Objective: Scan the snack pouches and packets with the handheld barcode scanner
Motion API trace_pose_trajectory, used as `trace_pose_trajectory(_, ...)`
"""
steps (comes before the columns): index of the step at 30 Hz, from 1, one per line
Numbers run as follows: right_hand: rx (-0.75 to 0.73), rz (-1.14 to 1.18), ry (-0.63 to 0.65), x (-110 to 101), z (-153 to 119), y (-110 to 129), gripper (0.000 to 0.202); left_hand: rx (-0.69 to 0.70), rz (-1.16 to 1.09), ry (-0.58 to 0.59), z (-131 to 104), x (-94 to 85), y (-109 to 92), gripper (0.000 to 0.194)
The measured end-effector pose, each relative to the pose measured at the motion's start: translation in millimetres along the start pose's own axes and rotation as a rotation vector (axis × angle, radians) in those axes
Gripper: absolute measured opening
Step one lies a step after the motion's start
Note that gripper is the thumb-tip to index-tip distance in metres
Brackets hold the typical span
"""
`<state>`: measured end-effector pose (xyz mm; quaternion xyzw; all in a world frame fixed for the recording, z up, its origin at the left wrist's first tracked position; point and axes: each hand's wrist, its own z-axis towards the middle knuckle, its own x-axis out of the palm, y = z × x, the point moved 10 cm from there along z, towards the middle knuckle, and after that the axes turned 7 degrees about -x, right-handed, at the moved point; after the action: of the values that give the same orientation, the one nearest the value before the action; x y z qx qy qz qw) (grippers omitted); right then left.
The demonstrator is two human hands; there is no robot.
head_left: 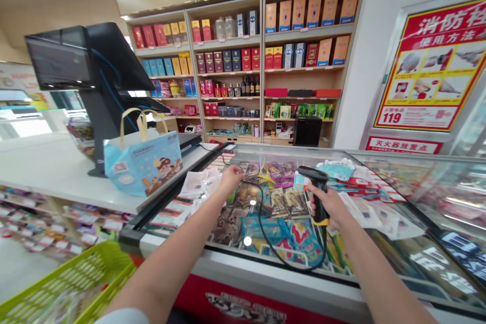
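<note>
A black handheld scanner with a yellow base (pixel 319 190) is in my right hand (pixel 327 203), its head pointing up and left. The scanner's black cable (pixel 266 235) loops across the glass top of a freezer (pixel 243 258). My left hand (pixel 231 177) is closed at the cable's far part, fingers pinched; the cable seems to run from them, though the grip is small in view. Clear packets with white labels (pixel 197 183) lie left of my left hand. Blue and red packets (pixel 347 174) are piled beyond my right hand, with more clear packets (pixel 375 215) beside it.
A blue paper bag (pixel 152 162) and a black checkout terminal (pixel 110 81) stand on the white counter (pixel 45 162) at left. A green basket (pixel 68 283) is at lower left. Shelves of boxes (pixel 235 61) line the back; a red poster (pixel 433 71) hangs at right.
</note>
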<state>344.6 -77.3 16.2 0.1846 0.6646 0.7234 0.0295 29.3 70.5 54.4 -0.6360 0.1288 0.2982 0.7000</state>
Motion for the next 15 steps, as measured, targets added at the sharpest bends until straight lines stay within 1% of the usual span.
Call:
trace_pose_trajectory(1, 0.005, -0.008, 0.034, 14, 2, -1, 0.038, -0.010, 0.085, -0.030, 8, -19.6, 13, 0.017)
trace_pose_trajectory(3, 0.001, -0.022, 0.080, 41, 5, -1, 0.036, -0.021, 0.238, -0.043, 23, -48.2, 34, 0.022)
trace_pose_trajectory(4, 0.000, -0.023, 0.089, 53, 6, -1, 0.035, -0.010, 0.294, -0.040, 29, -57.8, 41, 0.025)
trace_pose_trajectory(6, 0.021, -0.030, 0.110, 77, 8, -4, 0.032, 0.017, 0.379, -0.005, 40, -66.3, 52, 0.035)
trace_pose_trajectory(8, 0.038, -0.050, 0.140, 98, 10, -8, 0.030, 0.060, 0.454, 0.070, 48, -61.9, 57, 0.045)
trace_pose_trajectory(11, 0.051, -0.066, 0.178, 122, 14, -15, 0.029, 0.124, 0.602, 0.203, 57, -43.8, 59, 0.057)
trace_pose_trajectory(13, 0.056, -0.070, 0.195, 132, 16, -20, 0.029, 0.154, 0.678, 0.286, 63, -31.5, 58, 0.060)
trace_pose_trajectory(15, 0.059, -0.079, 0.204, 137, 19, -26, 0.031, 0.163, 0.715, 0.353, 70, -22.7, 57, 0.058)
